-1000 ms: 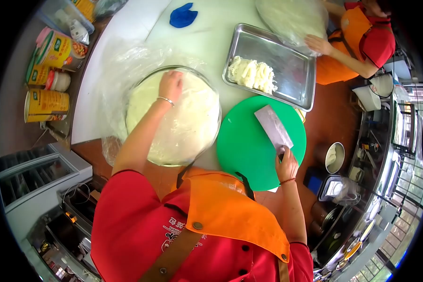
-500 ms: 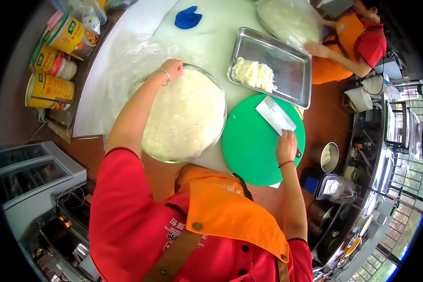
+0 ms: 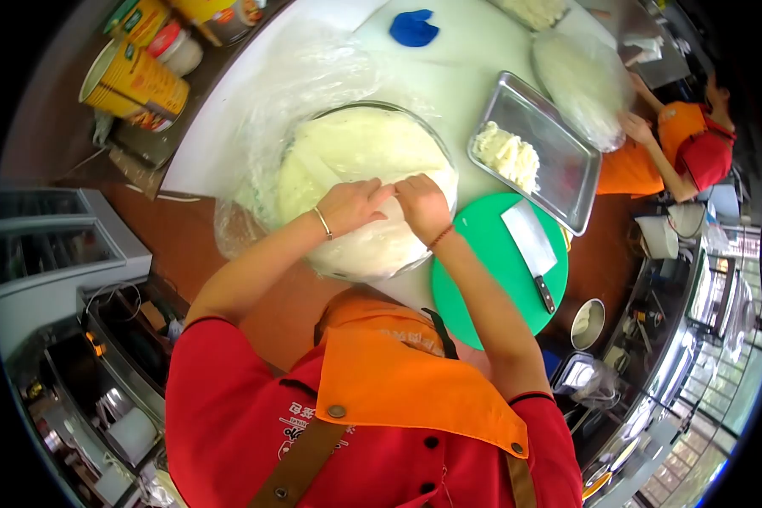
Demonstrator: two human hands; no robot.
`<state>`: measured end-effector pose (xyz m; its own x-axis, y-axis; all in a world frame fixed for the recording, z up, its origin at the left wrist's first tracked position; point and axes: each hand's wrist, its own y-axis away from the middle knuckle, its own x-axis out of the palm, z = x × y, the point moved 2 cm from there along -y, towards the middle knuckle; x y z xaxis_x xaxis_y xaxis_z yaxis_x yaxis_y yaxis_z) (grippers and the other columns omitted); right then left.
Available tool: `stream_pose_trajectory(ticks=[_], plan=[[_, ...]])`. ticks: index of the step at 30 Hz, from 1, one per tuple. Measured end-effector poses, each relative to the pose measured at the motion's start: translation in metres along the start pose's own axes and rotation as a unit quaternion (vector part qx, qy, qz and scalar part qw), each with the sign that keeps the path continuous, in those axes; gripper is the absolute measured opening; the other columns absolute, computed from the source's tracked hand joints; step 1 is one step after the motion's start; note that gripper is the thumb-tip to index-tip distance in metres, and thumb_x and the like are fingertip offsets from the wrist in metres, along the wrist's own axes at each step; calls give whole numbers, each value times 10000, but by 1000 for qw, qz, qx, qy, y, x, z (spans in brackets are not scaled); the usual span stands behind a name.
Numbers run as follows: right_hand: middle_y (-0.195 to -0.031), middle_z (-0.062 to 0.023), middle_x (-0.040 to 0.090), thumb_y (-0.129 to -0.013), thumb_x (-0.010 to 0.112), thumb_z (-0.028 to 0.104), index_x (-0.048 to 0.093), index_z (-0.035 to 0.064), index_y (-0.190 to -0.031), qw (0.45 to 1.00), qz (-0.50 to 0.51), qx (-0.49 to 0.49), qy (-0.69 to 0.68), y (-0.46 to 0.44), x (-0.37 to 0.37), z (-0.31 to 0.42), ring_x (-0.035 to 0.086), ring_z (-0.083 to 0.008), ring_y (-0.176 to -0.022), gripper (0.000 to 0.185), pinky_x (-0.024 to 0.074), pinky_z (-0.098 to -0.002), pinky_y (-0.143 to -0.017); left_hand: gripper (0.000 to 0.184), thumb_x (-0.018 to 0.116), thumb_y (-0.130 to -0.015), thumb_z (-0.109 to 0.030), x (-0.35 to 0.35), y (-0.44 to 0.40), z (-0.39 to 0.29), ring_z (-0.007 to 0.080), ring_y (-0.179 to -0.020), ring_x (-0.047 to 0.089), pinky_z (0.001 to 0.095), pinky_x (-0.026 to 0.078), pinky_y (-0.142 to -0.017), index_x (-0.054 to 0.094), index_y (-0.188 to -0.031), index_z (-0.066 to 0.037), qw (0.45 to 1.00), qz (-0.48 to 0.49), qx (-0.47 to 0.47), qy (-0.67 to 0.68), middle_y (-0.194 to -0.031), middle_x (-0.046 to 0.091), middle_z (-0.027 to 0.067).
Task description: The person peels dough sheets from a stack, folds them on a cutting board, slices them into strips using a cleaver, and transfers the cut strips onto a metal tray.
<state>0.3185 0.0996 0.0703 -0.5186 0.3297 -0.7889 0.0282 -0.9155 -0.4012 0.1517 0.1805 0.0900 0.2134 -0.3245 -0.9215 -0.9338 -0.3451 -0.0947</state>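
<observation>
A broad mass of pale dough (image 3: 356, 142) fills the wide round bowl (image 3: 456, 182) in front of me. Over its middle, my left hand (image 3: 356, 208) has its fingers stretched toward the right, thumb apart from them. Its fingertips meet those of my right hand (image 3: 423, 206), whose fingers are curled closed at the dough surface; exactly what they pinch is partly hidden. Clear plastic film (image 3: 254, 144) lies crumpled along the bowl's left side. To the right, a cleaver (image 3: 529, 240) rests on the round green board (image 3: 474, 279), untouched.
A metal tray (image 3: 559, 165) holds pale dough strips (image 3: 506, 156). A blue cloth-like item (image 3: 413, 28) lies at the back. Yellow tins (image 3: 135, 85) stand at left. At right, a co-worker (image 3: 681, 140) in an orange apron touches a plastic-covered pale mass (image 3: 582, 85).
My right hand has let go of the cleaver, leaving it on the board, and moved left onto the dough. My left hand has come from the bowl's far rim to the middle. The view has shifted.
</observation>
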Motion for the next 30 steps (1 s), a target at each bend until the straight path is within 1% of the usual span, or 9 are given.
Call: stream_pose_trajectory(ticks=[3,6,13,17,18,20,23,26,30], plan=[[-779,-91,615,-764,623,18,674,68,-899,999,-14,-31,-34,3,-16,16,605,-286,-775,153,512,-377,-668,248,656,-840,-157,16,40,55,288,-952,616,391,525,-785,593,-1065,-74,992,-44,-60,-103,-1034,585,104],[-783,-96,613,-750,618,-10,669,56,-921,997,-25,-62,-40,6,-38,29,602,-281,-766,190,511,-374,-662,195,660,-819,-132,-18,54,83,299,-944,599,405,512,-816,591,-990,-68,969,-173,-2,-174,-934,576,105],[-802,-88,614,-721,628,19,674,19,-1010,980,61,-187,-7,40,-62,52,602,-273,-720,292,513,-356,-615,129,612,-879,-160,-12,121,90,322,-863,595,427,528,-755,559,-929,-53,998,25,-44,-34,-914,599,122],[-1222,-177,611,-812,720,242,563,6,-1272,958,252,-131,24,79,-36,48,594,-328,-1087,541,486,-419,-920,220,615,-894,-203,-4,151,38,318,-937,616,401,542,-753,593,-1062,-62,987,147,59,21,-1052,612,127],[-1385,-202,520,-816,746,345,490,8,-1358,951,301,-73,14,82,-25,32,512,-345,-1244,688,412,-434,-1042,250,627,-888,-206,-2,149,39,320,-974,611,406,536,-780,593,-1093,-67,989,140,41,21,-1079,609,127],[-1402,-188,506,-828,742,322,456,25,-1409,978,197,27,65,71,-14,5,521,-354,-1225,712,426,-439,-1035,316,650,-875,-211,3,143,40,324,-1049,599,416,523,-833,594,-1155,-77,991,129,7,21,-1134,605,127],[-1158,-159,622,-810,746,319,595,45,-1153,946,241,165,140,32,-22,-29,572,-330,-1091,464,465,-430,-941,347,694,-833,-193,-13,94,53,330,-1081,565,436,482,-907,600,-1149,-85,981,-157,-100,-48,-1099,605,125],[-1004,-151,656,-828,692,276,628,77,-1016,948,273,134,95,38,-6,-61,596,-333,-1004,281,489,-445,-862,258,732,-787,-204,-8,77,93,326,-1011,548,450,454,-898,588,-970,-92,978,-21,-198,-56,-969,592,89],[-948,-177,664,-849,642,239,627,90,-1011,980,182,82,15,61,-5,-54,617,-373,-922,220,503,-481,-820,238,726,-787,-179,-5,86,111,335,-919,543,458,441,-828,560,-934,-93,994,24,-97,-45,-893,583,102]])
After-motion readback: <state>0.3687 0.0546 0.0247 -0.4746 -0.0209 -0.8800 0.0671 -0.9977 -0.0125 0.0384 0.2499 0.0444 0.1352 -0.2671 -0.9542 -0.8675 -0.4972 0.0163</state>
